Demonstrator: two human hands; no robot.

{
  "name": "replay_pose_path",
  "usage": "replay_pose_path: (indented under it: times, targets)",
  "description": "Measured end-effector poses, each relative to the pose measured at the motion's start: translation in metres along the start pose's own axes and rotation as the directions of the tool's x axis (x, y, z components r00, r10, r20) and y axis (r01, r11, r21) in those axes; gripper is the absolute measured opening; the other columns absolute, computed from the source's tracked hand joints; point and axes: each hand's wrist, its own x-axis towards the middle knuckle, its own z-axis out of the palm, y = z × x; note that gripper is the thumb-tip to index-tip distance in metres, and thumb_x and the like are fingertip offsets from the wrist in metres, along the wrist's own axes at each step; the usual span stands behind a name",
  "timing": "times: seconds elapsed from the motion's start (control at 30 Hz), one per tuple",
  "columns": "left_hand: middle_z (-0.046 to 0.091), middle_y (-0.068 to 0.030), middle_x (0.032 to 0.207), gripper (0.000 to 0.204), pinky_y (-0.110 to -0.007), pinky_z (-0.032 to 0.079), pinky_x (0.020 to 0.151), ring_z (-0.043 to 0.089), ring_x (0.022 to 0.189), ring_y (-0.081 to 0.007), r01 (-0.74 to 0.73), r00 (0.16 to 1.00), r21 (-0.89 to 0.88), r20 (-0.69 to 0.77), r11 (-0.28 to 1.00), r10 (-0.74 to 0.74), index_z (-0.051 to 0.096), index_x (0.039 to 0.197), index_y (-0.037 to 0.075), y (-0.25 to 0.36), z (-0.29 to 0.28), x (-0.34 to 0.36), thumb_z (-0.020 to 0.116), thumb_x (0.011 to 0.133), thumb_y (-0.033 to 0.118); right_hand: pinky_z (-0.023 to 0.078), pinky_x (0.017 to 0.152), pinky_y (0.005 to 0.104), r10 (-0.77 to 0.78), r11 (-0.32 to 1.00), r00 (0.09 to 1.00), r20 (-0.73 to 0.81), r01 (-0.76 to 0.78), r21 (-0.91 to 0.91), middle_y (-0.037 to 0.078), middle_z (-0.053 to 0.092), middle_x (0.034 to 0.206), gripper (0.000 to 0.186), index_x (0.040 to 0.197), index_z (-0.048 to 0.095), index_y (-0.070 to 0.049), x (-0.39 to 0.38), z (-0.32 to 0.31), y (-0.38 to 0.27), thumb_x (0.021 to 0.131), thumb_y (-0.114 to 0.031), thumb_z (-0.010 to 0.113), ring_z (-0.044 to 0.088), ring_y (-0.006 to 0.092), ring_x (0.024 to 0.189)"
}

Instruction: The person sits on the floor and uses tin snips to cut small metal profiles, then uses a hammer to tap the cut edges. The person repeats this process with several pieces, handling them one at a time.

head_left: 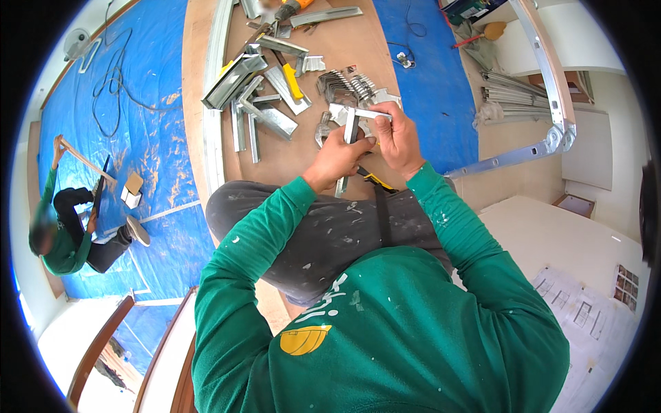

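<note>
In front of my lap, both hands grip a small bent piece of galvanized metal channel point(351, 127). My left hand point(337, 157) is closed round its upright leg, with the lower end sticking out beneath. My right hand point(399, 139) pinches the end of the leg that points right. A hammer point(322, 129) lies just left of the piece, its handle hidden. Beyond my hands sits a cluster of small ridged metal clips point(337, 84). A tool with a yellow and black handle point(377, 182) lies close to my right thigh.
Cut metal channel pieces point(268, 117) pile up on the brown board point(275, 155), with a yellow-handled tool point(292, 81) among them and an orange drill point(292, 8) farther off. A metal ladder point(544, 146) stands right. On the blue sheeting point(162, 138) at left, another person point(69, 241) sits near a small box point(132, 191).
</note>
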Motion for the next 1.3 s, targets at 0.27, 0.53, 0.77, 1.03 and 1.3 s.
replay_pose_path:
  times: [0.27,0.53,0.77,1.03,1.3]
  targets:
    - [0.056,-0.0021,0.068,0.027,-0.030,0.042,0.042,0.051,0.047,-0.0108,-0.075,0.996,0.166,-0.034,0.983,0.082,0.056,0.091,0.004,0.004,-0.011,0.001,0.075,0.095,0.022,0.052,0.061,0.0425,-0.096,0.988,0.995,-0.016,0.093,-0.123,0.014,0.071,0.083,0.034,0.107,0.066,-0.006,0.018,0.004,-0.009,0.108,-0.040,0.059,0.070,0.0362,0.071]
    - [0.063,-0.0072,0.079,0.023,-0.032,0.049,0.048,0.058,0.058,-0.0143,-0.014,0.998,-0.214,0.056,0.977,0.026,0.057,0.108,0.005,0.024,-0.027,0.004,0.069,0.102,0.023,0.052,0.063,0.0449,-0.071,0.942,0.991,0.118,0.106,-0.320,0.016,0.072,0.083,0.037,0.110,0.066,-0.005,0.055,-0.001,-0.023,0.103,-0.040,0.067,0.070,0.0393,0.074]
    - [0.063,-0.0102,0.079,0.028,-0.033,0.051,0.050,0.057,0.056,-0.0181,-0.060,0.989,-0.252,0.115,0.966,0.091,0.054,0.132,0.005,0.029,-0.043,0.011,0.050,0.113,0.024,0.053,0.067,0.0452,0.097,0.995,0.980,0.174,-0.093,-0.035,0.019,0.072,0.104,0.040,0.123,0.065,-0.003,0.050,-0.021,-0.020,0.099,-0.034,0.071,0.071,0.0375,0.082]
    - [0.065,-0.0094,0.088,0.029,-0.036,0.056,0.056,0.061,0.062,-0.0203,-0.059,0.980,-0.276,0.169,0.959,0.108,0.056,0.130,0.006,0.027,-0.040,0.013,0.047,0.114,0.028,0.047,0.097,0.0515,0.278,0.816,0.905,0.322,-0.046,-0.576,0.013,0.064,0.117,0.042,0.129,0.063,-0.010,-0.059,0.002,0.063,0.092,-0.025,0.076,0.060,0.0345,0.117]
    - [0.058,-0.0053,0.081,0.032,-0.033,0.051,0.052,0.055,0.058,-0.0156,-0.266,0.939,-0.270,0.143,0.925,0.312,0.056,0.121,0.007,0.017,-0.050,0.016,0.068,0.104,0.031,0.047,0.096,0.0507,0.297,0.734,0.886,0.356,0.027,-0.678,0.012,0.064,0.120,0.032,0.119,0.065,-0.009,-0.062,0.019,0.079,0.092,-0.022,0.076,0.059,0.0335,0.118]
